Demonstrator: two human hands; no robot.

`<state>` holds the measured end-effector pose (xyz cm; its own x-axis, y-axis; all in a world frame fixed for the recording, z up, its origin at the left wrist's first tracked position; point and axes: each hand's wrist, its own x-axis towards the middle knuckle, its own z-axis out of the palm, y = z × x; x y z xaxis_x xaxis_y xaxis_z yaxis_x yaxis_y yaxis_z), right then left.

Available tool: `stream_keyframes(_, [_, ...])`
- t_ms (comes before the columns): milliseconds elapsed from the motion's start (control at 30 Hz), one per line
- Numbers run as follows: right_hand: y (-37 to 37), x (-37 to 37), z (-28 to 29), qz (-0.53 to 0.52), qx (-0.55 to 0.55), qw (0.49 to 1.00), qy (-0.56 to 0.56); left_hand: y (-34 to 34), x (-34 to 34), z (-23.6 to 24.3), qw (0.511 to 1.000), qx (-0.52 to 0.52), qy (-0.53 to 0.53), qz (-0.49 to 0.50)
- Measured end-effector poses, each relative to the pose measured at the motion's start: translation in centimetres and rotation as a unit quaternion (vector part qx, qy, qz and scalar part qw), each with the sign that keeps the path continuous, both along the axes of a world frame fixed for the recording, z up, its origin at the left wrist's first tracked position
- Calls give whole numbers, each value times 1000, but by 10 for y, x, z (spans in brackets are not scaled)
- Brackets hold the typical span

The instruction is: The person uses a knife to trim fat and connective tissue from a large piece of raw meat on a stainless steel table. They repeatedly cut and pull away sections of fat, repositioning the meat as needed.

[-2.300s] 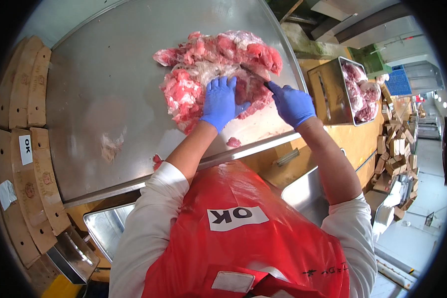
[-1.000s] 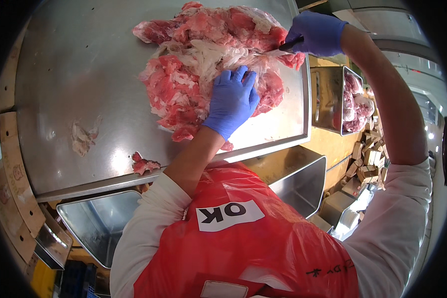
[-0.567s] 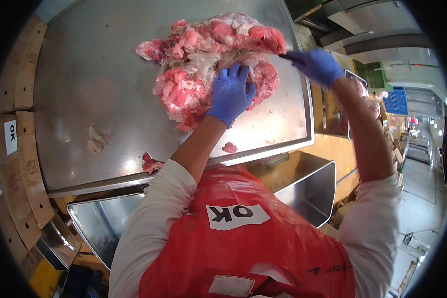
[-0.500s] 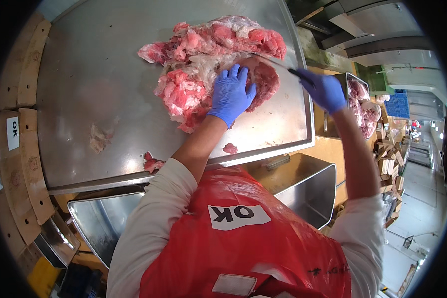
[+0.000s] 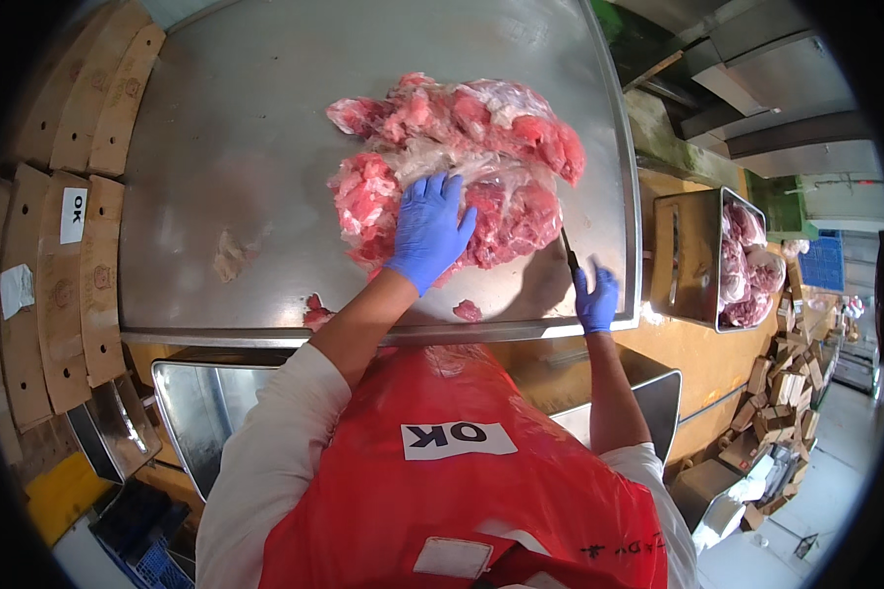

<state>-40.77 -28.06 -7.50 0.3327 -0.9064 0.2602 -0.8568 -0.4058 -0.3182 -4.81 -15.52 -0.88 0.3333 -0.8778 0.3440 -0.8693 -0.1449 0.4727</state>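
A large piece of raw meat point(image 5: 516, 211), pink and red with whitish membrane and fat, lies on the metal table point(image 5: 226, 128). My left hand point(image 5: 429, 231), in a blue glove, rests flat on its near middle, fingers stretched out and pressing the surface. My right hand point(image 5: 596, 296), also gloved in blue, is near the table's front right corner, apart from the meat. It grips the black handle of a knife point(image 5: 571, 257). The knife's thin blade points up toward the meat's right edge; its tip is hard to make out.
Meat scraps point(image 5: 468, 310) lie near the table's front edge. Metal tubs point(image 5: 201, 402) stand below it. A metal bin of meat pieces point(image 5: 692, 257) is at the right, with scattered boxes point(image 5: 786, 402) beyond. Cardboard boxes point(image 5: 64, 285) line the left.
My right hand has drawn the knife toward me, from the meat's far right to near the table's front edge. My left hand has shifted slightly on the meat. The whole view has moved.
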Motion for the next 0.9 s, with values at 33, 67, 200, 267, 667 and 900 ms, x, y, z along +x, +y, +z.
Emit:
stream_keyframes(33, [-9, 9, 10, 23, -82, 996, -1, 6, 4, -1, 1000, 18, 0, 2])
stream_keyframes(67, [-17, 34, 39, 62, -119, 990, -41, 12, 4, 0, 999, 35, -30, -5])
stream_keyframes(200, [-34, 168, 155, 242, -178, 953, -36, 17, -1, 23, 985, 143, -83, -50])
stream_keyframes(267, [-49, 220, 161, 275, -153, 946, 81, 7, 8, 28, 980, 167, -84, -72])
stream_keyframes(667, [-83, 240, 150, 368, -117, 907, 167, 10, 18, 12, 990, 92, -64, -90])
stream_keyframes(900, [-94, 261, 140, 356, -137, 913, 142, 5, 21, 18, 988, 114, -30, -97])
